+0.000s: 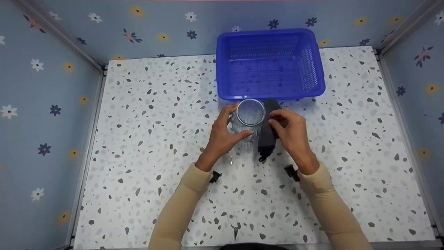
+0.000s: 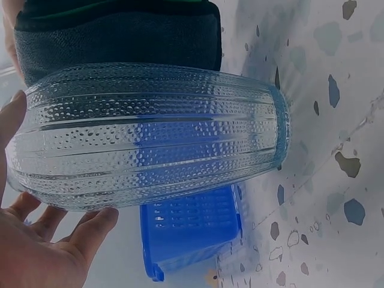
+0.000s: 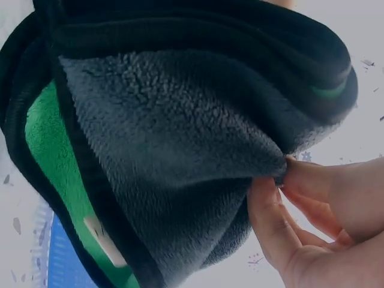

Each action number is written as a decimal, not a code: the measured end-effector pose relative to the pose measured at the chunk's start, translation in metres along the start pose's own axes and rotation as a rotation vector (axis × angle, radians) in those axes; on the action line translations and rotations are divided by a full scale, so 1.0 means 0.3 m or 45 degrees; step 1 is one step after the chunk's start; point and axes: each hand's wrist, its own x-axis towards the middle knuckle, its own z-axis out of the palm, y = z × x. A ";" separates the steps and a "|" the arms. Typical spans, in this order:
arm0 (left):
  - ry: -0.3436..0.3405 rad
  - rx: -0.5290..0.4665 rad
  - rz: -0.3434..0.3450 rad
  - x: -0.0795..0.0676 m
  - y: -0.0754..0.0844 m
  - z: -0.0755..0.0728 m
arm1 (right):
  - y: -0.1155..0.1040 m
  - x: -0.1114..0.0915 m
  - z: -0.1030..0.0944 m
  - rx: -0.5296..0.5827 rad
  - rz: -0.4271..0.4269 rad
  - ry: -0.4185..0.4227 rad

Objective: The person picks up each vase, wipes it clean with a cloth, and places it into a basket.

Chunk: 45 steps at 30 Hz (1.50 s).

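Observation:
A clear ribbed glass vase (image 1: 256, 130) stands upright on the table, its round mouth facing up. Around its upper part my left hand (image 1: 223, 133) grips it, thumb on the near side and fingers on the far side. In the left wrist view the vase (image 2: 150, 132) shows rows of small bumps between its ribs. Right beside it is a folded dark grey plush cloth (image 1: 266, 137), and my right hand (image 1: 294, 131) pinches a fold of it between thumb and fingertips. The right wrist view shows the cloth (image 3: 162, 132) with dark edging and a bright green underside.
A blue plastic basket (image 1: 270, 96) with perforated walls stands just behind the vase and cloth. The speckled white table (image 1: 156, 139) is bordered by flower-patterned panels (image 1: 45, 104) at the left, back and right.

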 end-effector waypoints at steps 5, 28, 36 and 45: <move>-0.008 0.031 -0.046 0.000 0.005 -0.005 | 0.003 0.001 0.004 -0.039 0.018 -0.029; 0.007 0.012 -0.041 -0.002 0.005 -0.012 | 0.217 -0.034 0.152 -0.066 0.122 -0.137; 0.012 -0.002 -0.030 -0.001 0.003 -0.005 | 0.247 -0.022 0.181 -0.201 0.161 -0.248; 0.015 0.002 -0.025 0.001 -0.005 0.003 | 0.247 -0.022 0.167 -0.173 0.181 -0.253</move>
